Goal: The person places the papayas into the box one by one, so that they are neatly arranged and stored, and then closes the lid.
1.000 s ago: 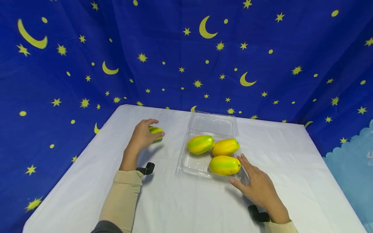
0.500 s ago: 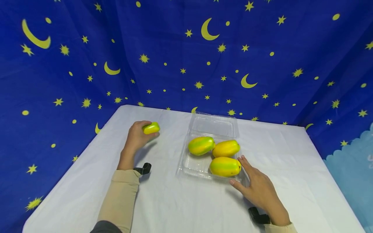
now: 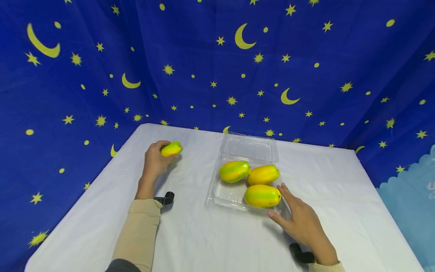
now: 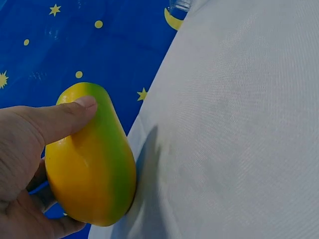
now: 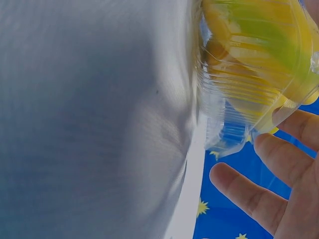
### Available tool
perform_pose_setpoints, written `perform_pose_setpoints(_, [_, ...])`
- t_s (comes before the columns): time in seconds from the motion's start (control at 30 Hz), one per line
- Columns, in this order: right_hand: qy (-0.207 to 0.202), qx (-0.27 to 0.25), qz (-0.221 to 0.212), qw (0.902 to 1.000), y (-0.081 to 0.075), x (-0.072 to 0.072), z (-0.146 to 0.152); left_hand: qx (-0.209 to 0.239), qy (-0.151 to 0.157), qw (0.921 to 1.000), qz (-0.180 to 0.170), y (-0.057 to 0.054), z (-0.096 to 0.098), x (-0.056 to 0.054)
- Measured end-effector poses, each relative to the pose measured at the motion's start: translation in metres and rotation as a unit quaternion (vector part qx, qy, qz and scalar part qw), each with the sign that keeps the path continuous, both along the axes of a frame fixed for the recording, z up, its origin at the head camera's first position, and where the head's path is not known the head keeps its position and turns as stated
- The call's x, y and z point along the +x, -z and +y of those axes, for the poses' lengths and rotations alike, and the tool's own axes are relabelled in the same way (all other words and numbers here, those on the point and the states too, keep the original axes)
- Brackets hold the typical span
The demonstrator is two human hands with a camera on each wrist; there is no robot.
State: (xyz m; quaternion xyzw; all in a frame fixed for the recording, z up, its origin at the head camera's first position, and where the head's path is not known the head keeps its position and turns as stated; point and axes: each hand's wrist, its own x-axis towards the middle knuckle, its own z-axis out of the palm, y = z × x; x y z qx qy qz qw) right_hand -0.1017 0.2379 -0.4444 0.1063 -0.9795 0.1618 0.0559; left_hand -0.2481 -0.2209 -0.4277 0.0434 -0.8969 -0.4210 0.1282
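My left hand (image 3: 155,160) holds a yellow-green papaya (image 3: 172,149) over the left part of the table. In the left wrist view, the thumb lies across the papaya (image 4: 99,164) and other fingers show behind it; a shadow falls on the cloth beside it. Centre right in the head view sits a clear plastic clamshell box (image 3: 227,192) with its lid laid back. Inside are three more papayas, one at left (image 3: 234,171), one at back right (image 3: 263,175) and one at front right (image 3: 262,196). My right hand (image 3: 306,219) is spread at the box's right front corner, fingertips right at its wall (image 5: 214,119).
The box's open lid (image 3: 249,148) lies flat toward the back of the table. A white cloth (image 3: 204,241) covers the tabletop. Blue curtain (image 3: 190,56) with yellow moons and stars hangs behind and along the sides. Each wrist carries a small black camera mount (image 3: 166,198).
My left hand has taken hold of the papaya and moved it left and slightly back, turning more of it into view. The right hand and the box stay where they were.
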Motion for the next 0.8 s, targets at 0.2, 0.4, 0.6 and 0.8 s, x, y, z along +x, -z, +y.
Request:
perform_pose_setpoints(0.2, [-0.001,0.000,0.001,1.0000,0.000,0.000,0.000,-0.006,-0.010,0.9998,0.017,-0.001,-0.003,0.000])
perform_pose_setpoints(0.4, [-0.004,-0.001,0.007,1.0000,0.001,0.000,0.000,-0.011,-0.013,0.9997,0.017,-0.002,-0.004,0.001])
perform_pose_setpoints(0.6, [-0.013,-0.007,0.027,0.9995,0.002,0.001,0.001,-0.005,-0.014,0.9998,0.014,-0.006,-0.002,0.002])
perform_pose_setpoints(0.8, [-0.010,-0.006,0.025,0.9996,0.002,0.001,0.001,0.009,-0.014,0.9994,0.029,-0.012,0.004,0.003])
